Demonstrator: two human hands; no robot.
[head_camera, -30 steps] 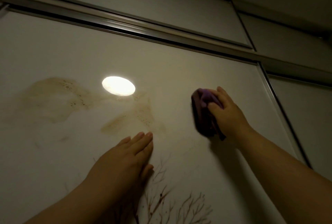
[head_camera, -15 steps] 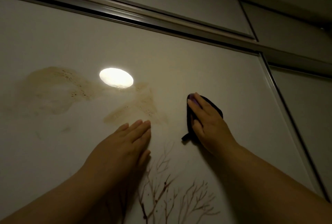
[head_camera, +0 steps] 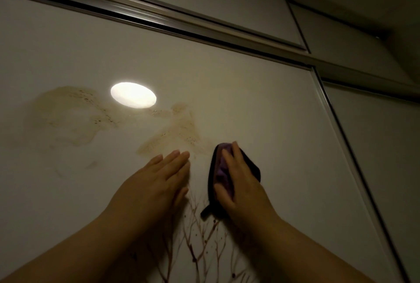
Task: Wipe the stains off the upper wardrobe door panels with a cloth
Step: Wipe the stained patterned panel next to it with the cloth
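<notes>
Left hand (head_camera: 156, 182) flat on door (head_camera: 261, 101), fingers straight, holding nothing. Right hand (head_camera: 243, 182) presses bunched cloth (head_camera: 219, 169) to door, thumb and forefinger pinching it. Stain (head_camera: 177, 132) lies just far-left of cloth; right hand nearer.

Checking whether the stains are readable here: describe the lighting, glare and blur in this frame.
Head view: dim, warm light; one bright oval glare spot washes out the door panel between the brownish stains; head view upper right corner falls into shadow; head view slightly soft, the cloth the right hand holds reads dark.
</notes>
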